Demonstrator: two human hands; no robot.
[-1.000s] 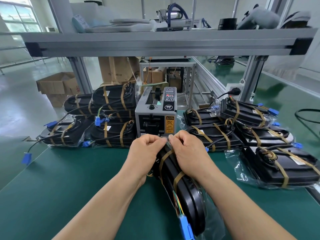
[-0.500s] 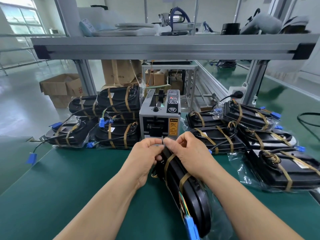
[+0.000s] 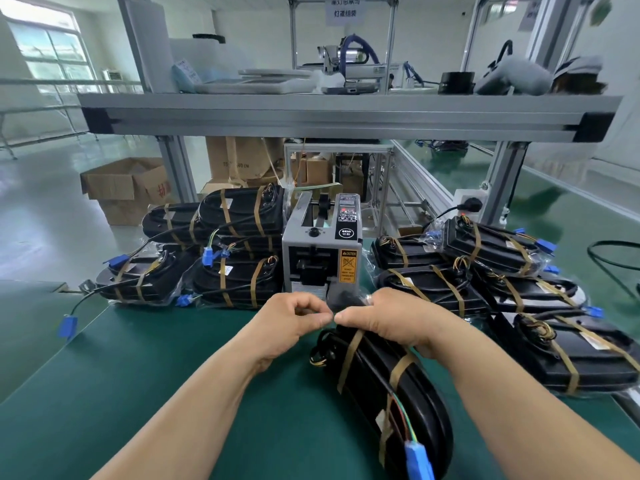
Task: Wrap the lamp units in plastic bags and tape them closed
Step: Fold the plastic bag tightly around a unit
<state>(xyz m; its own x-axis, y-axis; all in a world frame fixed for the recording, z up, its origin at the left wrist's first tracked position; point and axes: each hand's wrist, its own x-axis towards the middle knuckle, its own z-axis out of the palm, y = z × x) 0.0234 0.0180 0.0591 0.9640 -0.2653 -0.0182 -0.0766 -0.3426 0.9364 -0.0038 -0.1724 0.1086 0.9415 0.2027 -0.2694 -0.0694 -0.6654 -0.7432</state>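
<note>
Left hand (image 3: 289,318) and right hand (image 3: 389,318) meet, fingers pinched together.

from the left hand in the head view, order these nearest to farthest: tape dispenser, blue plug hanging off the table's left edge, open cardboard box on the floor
1. Tape dispenser: just behind the left hand, centre of the table.
2. Blue plug: far left, at the table's edge.
3. Open cardboard box: on the floor beyond the table, back left.

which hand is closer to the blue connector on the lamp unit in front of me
Right. The right hand rests on the far end of the lamp unit whose blue connector lies at its near end; the left hand is beside the unit, farther left.
</note>
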